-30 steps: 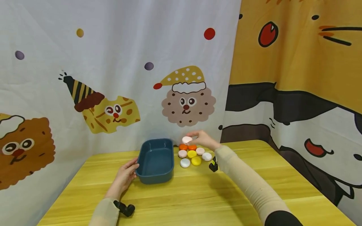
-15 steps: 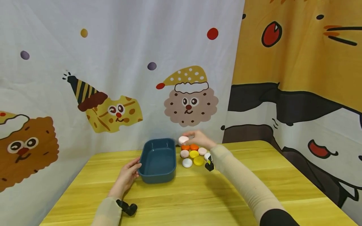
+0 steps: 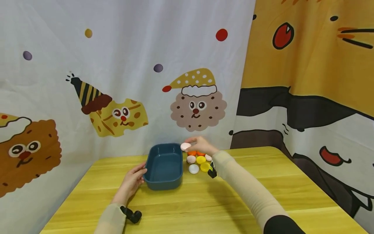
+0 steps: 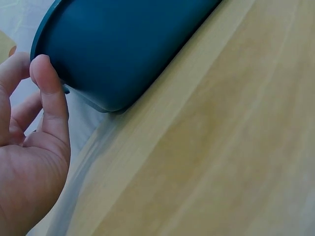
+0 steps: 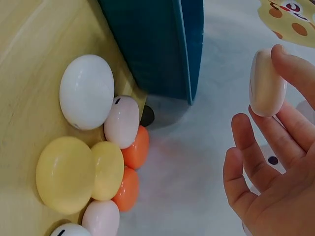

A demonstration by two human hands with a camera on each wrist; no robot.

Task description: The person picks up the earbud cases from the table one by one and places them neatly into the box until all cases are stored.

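My right hand (image 3: 202,145) pinches a pale pink, smooth, pebble-shaped piece (image 3: 184,147) between thumb and fingertips, raised beside the far right corner of a dark teal rectangular bin (image 3: 163,186). In the right wrist view the held piece (image 5: 267,83) shows rounded edges, with the ring and little fingers free of it. At the bin's left side, my left hand (image 3: 132,180) grips the rim with thumb and fingers. Right of the bin lie several similar pieces, among them a white piece (image 5: 87,92), a yellow piece (image 5: 65,174) and an orange piece (image 5: 127,189).
The bin stands on a wood-grain table (image 3: 181,211). A printed cartoon curtain (image 3: 131,81) hangs behind the table's far edge, and another patterned curtain (image 3: 306,65) closes off the right. Small black cameras sit on both wrists.
My right hand has carried the pale pink piece leftward, from above the orange pieces to the bin's far right corner. My left hand keeps its place on the bin. The head view has shifted slightly.
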